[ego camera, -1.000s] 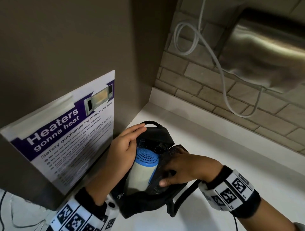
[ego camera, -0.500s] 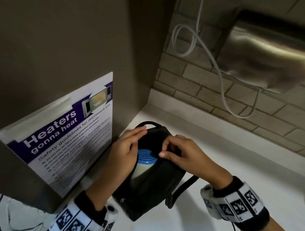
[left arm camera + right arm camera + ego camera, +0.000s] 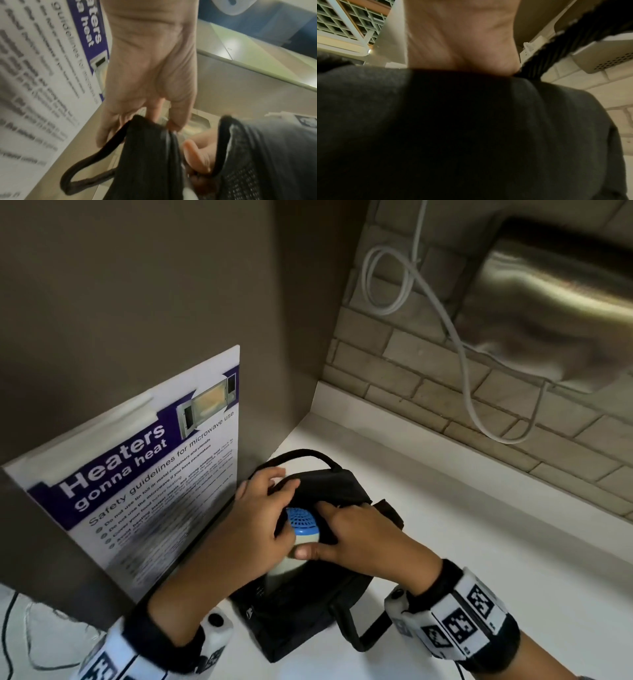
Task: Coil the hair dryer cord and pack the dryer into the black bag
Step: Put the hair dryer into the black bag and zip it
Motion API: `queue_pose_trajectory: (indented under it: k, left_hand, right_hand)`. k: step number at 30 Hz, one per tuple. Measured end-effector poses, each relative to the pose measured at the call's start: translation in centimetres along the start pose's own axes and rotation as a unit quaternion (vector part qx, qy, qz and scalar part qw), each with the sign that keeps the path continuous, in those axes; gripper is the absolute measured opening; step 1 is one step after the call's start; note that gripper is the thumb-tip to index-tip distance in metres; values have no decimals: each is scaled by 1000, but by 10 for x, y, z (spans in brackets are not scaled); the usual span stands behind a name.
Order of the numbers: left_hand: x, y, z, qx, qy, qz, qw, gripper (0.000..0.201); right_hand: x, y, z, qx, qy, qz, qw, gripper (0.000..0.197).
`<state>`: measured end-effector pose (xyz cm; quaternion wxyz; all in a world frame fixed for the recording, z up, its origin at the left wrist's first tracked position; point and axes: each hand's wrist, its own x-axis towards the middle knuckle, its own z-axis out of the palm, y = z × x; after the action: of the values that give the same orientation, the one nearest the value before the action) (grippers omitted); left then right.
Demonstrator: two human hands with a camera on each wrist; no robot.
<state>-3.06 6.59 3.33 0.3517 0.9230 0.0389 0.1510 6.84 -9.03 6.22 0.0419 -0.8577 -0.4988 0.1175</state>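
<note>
Fingers (image 3: 274,484) on black bag (image 3: 308,621), white counter (image 3: 479,542), brick wall (image 3: 428,392)

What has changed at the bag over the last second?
The right hand came out of the bag mouth and now pulls the near edge of the black bag up over the hair dryer, thumb against its white body. Less of the dryer shows. The left hand still holds the far edge open; the bag stays put.

Place: shared kitchenette or break room.
Sign: poster (image 3: 150,474) on cabinet side, headed "Safety guidelines for microwave use", picturing a microwave.
Surface: white countertop (image 3: 462,542).
Wall: brick-pattern tile (image 3: 428,392), white cable (image 3: 445,320) looping down.
</note>
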Motion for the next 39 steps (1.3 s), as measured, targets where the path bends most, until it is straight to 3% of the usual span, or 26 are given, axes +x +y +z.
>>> queue_pose_trajectory:
  k: [2, 4, 7, 11, 15, 18, 20, 23, 25, 27, 30, 32, 34, 39]
  left_hand:
    - [-11, 3, -7, 105, -58, 20, 993, 73]
    - [-14, 7, -7, 146, -84, 20, 986, 77]
    - [-12, 13, -3, 124, -36, -14, 992, 68]
    - [-11, 17, -6, 61, 32, -39, 997, 30]
    - [-10, 13, -6, 55, 69, -42, 995, 25]
    - [-10, 12, -5, 67, 85, -50, 993, 24]
    - [-10, 13, -4, 80, 97, -46, 991, 20]
    - [-12, 17, -3, 90, 116, -41, 988, 13]
    - [-12, 19, -1, 94, 127, -40, 987, 13]
    - [-12, 19, -1, 90, 130, -41, 987, 13]
    - [-12, 14, -3, 78, 135, -46, 987, 15]
    - [-12, 16, -3, 73, 144, -41, 986, 9]
    - [-13, 20, -1, 67, 146, -35, 986, 13]
    - [-13, 17, 4, 54, 141, -46, 987, 33]
  right_hand:
    - [4, -4, 3, -2, -7, 0, 1000, 76]
    - [8, -10, 7, -15, -1, 6, 1000, 77]
    - [13, -13, 5, -12, -12, 56, 998, 73]
    - [21, -7, -2, 10, -40, 80, 996, 71]
    - [28, -8, 6, -9, -41, 105, 994, 78]
    - [25, -13, 10, -44, 5, 119, 992, 79]
    - [21, -18, 11, -88, 80, 127, 985, 79]
    - [20, -28, 10, -131, 215, 109, 962, 63]
    - [22, -29, 8, -149, 254, 98, 950, 46]
    - [24, -23, 6, -154, 255, 108, 948, 32]
    - [22, -1, -1, -140, 209, 189, 949, 39]
    - [19, 12, -9, -121, 176, 238, 947, 30]
    - [15, 18, -13, -111, 159, 232, 953, 20]
    - [11, 26, -10, -63, 194, 221, 954, 16]
